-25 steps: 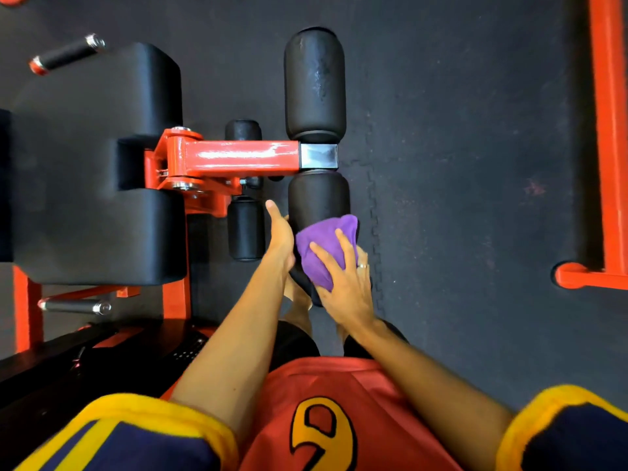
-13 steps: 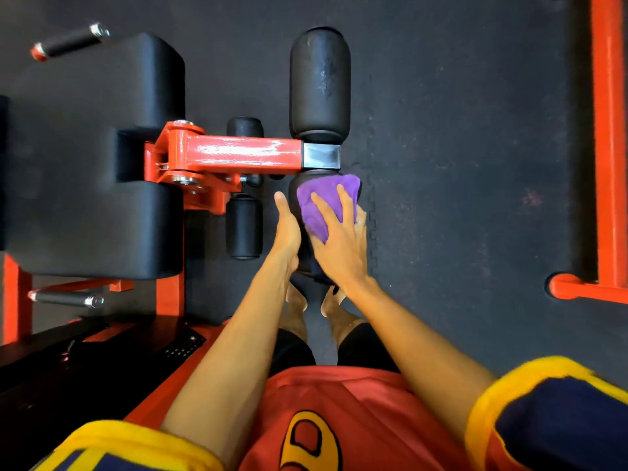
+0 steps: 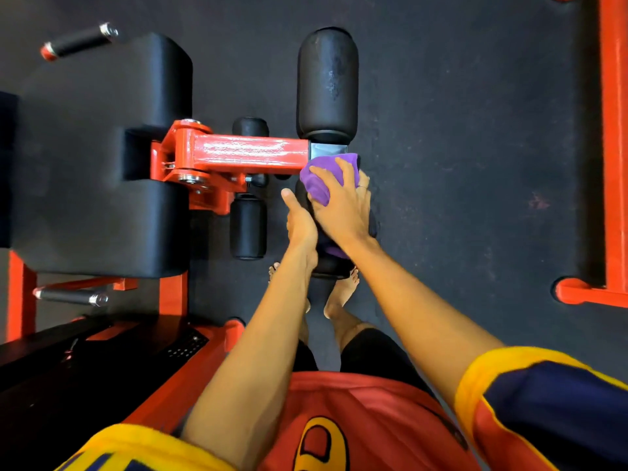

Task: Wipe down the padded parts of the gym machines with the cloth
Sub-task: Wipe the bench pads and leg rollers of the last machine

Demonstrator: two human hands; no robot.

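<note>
The purple cloth (image 3: 324, 180) is gripped by the right hand (image 3: 343, 205) at the 12 o'clock end of the near roller pad (image 3: 332, 269). The grip of the left hand (image 3: 299, 226), at 9 o'clock, cannot be told. The pad's whole curve should be wrapped firmly.

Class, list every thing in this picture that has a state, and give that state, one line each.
Cloth, bunched, pressed on the near roller pad.
Right hand, grips the cloth.
Left hand, against the near roller pad's side, fingers hidden.
Near roller pad, mostly covered by both hands.
Far roller pad, bare, scuffed.
Seat pad, bare.
</note>
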